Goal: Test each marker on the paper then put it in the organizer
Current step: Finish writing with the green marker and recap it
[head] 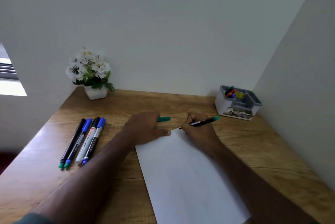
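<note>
Head view: wooden desk (181, 102) set in a corner of plain white walls, seen from above and behind both forearms.
Right hand: the right hand (197, 129) is curled round a black marker (203, 122), fingers pinching the barrel near its writing end.
Marker: tilted, dark tip pointing left from the grip and sitting at the far corner of the paper (190, 178); its green tail end sticks out to the right of the grip, toward the organizer (238, 103).
Left hand: the left hand (145, 127) lies palm down just left of the grip, thumb stretched onto the paper's far left corner; a green cap (164, 119) pokes out from under its fingers, and whether those fingers grip the cap or only cover it cannot be told.
Paper: white sheet running from the grip back toward the near edge of the desk, passing under the right wrist.
Organizer: grey and white box beyond and to the right of the grip, near the side wall, well apart from the hand; a few markers stand in its back left compartment.
Spare markers: four markers (82, 140) lie side by side, far left of the grip, beyond the left forearm.
Flowers: white flowers in a small white pot (90, 73) at the far left corner of the desk.
In the way: bare desk lies between the grip and the organizer.
</note>
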